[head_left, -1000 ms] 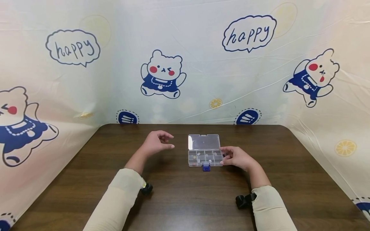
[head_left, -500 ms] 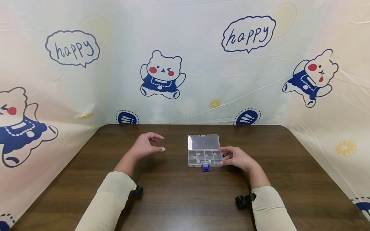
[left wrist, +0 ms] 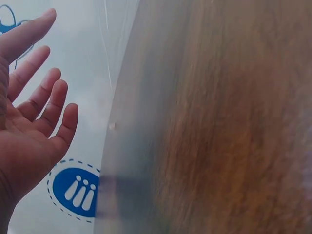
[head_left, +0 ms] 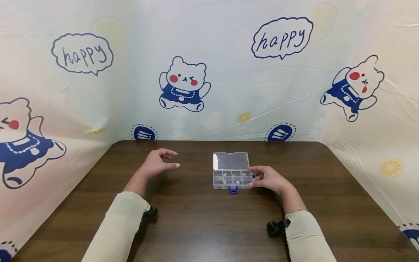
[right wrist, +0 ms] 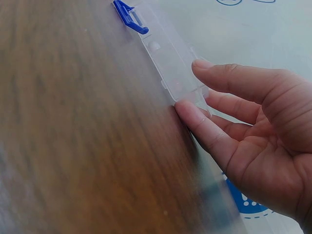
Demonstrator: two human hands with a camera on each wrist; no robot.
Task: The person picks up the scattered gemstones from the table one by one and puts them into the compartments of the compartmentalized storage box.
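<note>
A clear plastic compartment box [head_left: 223,184] lies on the table with its lid [head_left: 230,161] raised at the back. Its blue latch [head_left: 233,190] hangs at the front. Small pale pieces [head_left: 224,174] sit in several compartments; what they are is too small to tell. My right hand [head_left: 270,179] holds the box's right end, thumb near the front corner and fingers farther back. That grip on the clear wall also shows in the right wrist view. My left hand [head_left: 158,162] hovers left of the box, fingers loosely bent and apart, holding nothing. In the left wrist view its palm [left wrist: 29,141] is bare.
The brown wooden table [head_left: 196,225] has rounded far corners. Behind it and at both sides hangs a pale cloth [head_left: 226,91] printed with bears and "happy" bubbles. A black wrist camera [head_left: 276,228] sits by each cuff.
My left hand has moved left, away from the box. The right hand and the box have stayed in place.
</note>
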